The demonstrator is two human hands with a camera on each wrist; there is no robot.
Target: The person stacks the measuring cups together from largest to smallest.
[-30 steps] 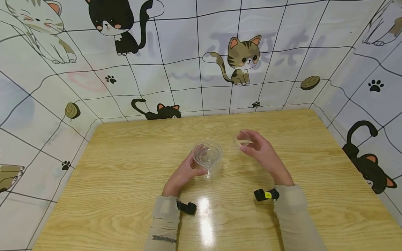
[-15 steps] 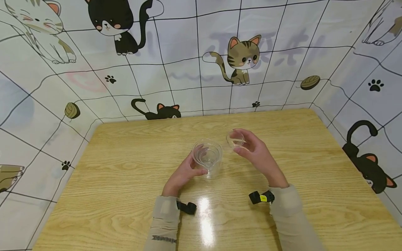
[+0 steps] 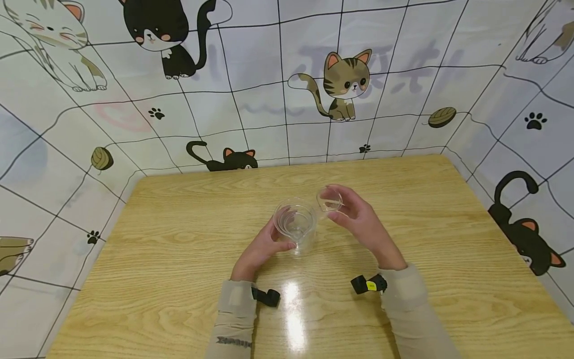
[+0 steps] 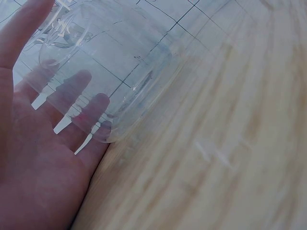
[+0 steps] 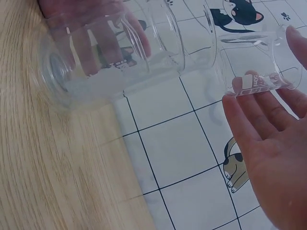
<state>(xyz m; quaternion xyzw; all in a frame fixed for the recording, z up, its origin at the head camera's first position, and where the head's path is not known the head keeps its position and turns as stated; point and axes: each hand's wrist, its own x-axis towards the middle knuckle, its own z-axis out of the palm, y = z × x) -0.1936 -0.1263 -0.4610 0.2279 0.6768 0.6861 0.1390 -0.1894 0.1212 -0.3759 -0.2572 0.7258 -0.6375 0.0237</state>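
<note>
Near the middle of the table, a large clear glass beaker (image 3: 306, 242) stands upright. Several rims show inside one another at its top, so smaller beakers appear nested in it. My left hand (image 3: 264, 248) grips it from the left, the thumb at the near side and the fingers behind the glass (image 4: 129, 67). My right hand (image 3: 360, 222) holds a small clear beaker (image 3: 329, 200) between thumb and fingers. That beaker is raised just right of the large one's rim. In the right wrist view, white markings show on the small beaker (image 5: 249, 62).
The wooden table (image 3: 179, 209) has a bright light reflection at its near middle. A white cloth (image 3: 269, 99) printed with cats and grid lines rises behind and at both sides. Black straps (image 3: 267, 297) with small devices sit on both wrists.
My right hand has moved left with the small beaker, bringing it close to the large beaker's rim. The left hand and the large beaker have stayed in place.
</note>
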